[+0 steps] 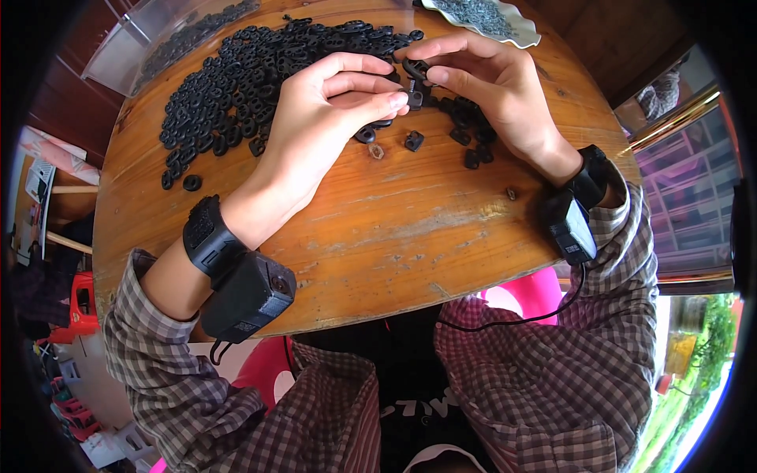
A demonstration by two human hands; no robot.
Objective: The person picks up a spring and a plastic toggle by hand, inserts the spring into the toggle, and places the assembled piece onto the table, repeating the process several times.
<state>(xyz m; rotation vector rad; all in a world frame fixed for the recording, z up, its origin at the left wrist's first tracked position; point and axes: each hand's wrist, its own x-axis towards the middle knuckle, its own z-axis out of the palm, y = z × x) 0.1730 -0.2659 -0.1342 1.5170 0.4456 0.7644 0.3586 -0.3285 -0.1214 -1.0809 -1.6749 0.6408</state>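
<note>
Over the far half of the wooden table [378,244], my left hand [319,114] pinches a small black plastic block [415,101] between thumb and fingers. A thin metal spring [412,84] stands up from that block. Just above it, my right hand [505,94] holds a black oval plastic piece with a hole [415,69] in its fingertips. The two pieces are very close; whether they touch I cannot tell. One loose black block [414,141] lies below my hands, and several more small black blocks [470,135] lie under my right hand.
A wide heap of black oval pieces [244,87] spreads across the far left. Behind it stands a clear plastic bin [118,67] with more pieces. A white wavy-rimmed dish [527,36] of small silvery parts sits at the far right. Both wrists wear strapped black devices with cables.
</note>
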